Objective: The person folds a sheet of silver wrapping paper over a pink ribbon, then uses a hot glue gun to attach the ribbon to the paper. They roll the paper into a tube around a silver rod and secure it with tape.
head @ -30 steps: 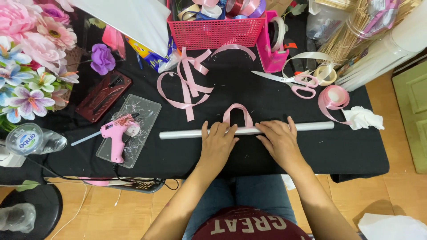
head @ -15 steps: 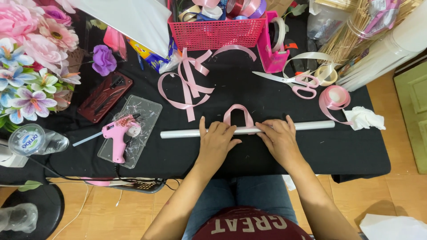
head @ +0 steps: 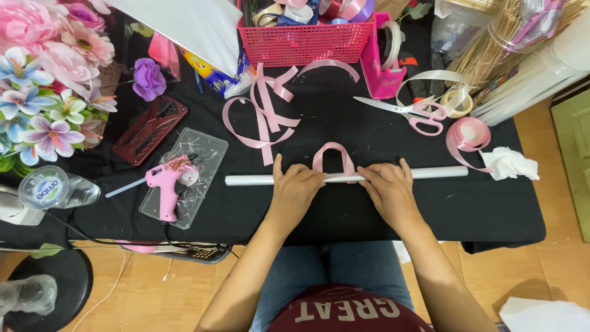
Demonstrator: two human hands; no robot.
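Note:
A long white rod (head: 252,180) lies across the black table (head: 344,215). A pink ribbon loop (head: 332,157) arches up from the rod's middle. My left hand (head: 295,190) rests on the rod just left of the loop, its fingers pressing the ribbon's end. On the loop's right side, my right hand (head: 388,189) pinches the ribbon against the rod. Both hands cover the middle of the rod.
A pink glue gun (head: 166,183) lies on a clear mat (head: 206,150) at left. Loose pink ribbon pieces (head: 264,117), pink-handled scissors (head: 418,114), a ribbon roll (head: 468,134) and a pink basket (head: 307,40) sit behind. Artificial flowers (head: 43,74) crowd the far left.
Both hands have barely shifted on the rod; the fingers adjusted slightly around the ribbon loop. The rod stays in place.

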